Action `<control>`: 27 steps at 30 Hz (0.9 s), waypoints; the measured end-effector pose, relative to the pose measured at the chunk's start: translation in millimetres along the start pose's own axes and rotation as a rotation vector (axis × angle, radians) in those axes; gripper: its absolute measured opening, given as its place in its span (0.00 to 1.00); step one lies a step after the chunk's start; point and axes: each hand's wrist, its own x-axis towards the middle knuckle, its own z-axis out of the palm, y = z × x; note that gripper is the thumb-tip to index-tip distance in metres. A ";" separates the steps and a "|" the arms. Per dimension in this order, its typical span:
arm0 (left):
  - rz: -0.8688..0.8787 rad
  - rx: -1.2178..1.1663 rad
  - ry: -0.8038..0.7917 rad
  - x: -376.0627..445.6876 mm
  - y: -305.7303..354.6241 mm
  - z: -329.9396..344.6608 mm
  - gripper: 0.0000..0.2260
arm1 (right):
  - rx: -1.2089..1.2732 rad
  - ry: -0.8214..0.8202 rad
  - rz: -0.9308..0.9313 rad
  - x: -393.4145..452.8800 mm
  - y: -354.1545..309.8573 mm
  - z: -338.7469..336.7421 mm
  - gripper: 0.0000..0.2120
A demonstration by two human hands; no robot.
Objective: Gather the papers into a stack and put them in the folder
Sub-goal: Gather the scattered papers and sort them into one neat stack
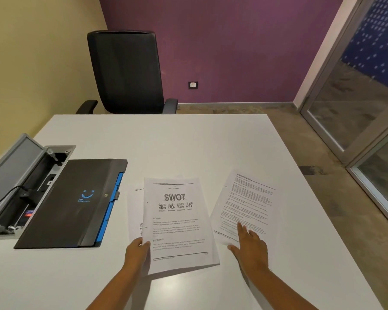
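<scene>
SWOT sheet [177,222] lying near the front middle of the white table [188,144], headed "SWOT" in large letters above a row of small figures; smaller text below too blurred to read. Pinched at its lower left edge by the left hand [137,250], thumb on top, fingers curled under. Another sheet [135,211] peeking out beneath it on the left side, mostly covered.

Just to the right, a text sheet [244,209] lying tilted, dense print unreadable, two punch holes along its left edge. Right hand [250,245] resting flat on its lower corner, fingers straight and spread, gripping nothing. Narrow strip of bare table between the two sheets.

To the left, well apart from the papers, a black folder [70,204] lying closed and slanted, blue edge along its right side, blue smiling-face logo on the cover with tiny lettering beneath, not legible. Left edge of the folder overlapping an open grey cable box [20,175] set into the table, lid raised, black cable and plug inside.

Wide bare table beyond the papers up to the far edge. Black office chair [126,72] behind that edge. Wall socket [193,85] on the purple wall; glass door [356,97] at right.
</scene>
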 end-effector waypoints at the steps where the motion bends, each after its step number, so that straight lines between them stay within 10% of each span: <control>1: -0.001 0.004 -0.001 -0.1 -0.1 -0.1 0.04 | 0.013 0.028 -0.014 -1.1 -2.3 -0.2 0.32; 13: -0.041 0.017 -0.018 3.8 -3.3 -10.3 0.06 | 0.483 0.247 -0.119 -15.9 -18.8 -27.5 0.20; 22: -0.189 -0.122 -0.135 10.6 -1.4 -6.3 0.18 | 0.162 0.142 -0.677 -24.0 -61.2 0.4 0.41; 27: -0.160 0.033 -0.188 0.2 4.4 1.6 0.21 | 0.022 0.037 -0.718 -31.4 -64.3 19.3 0.33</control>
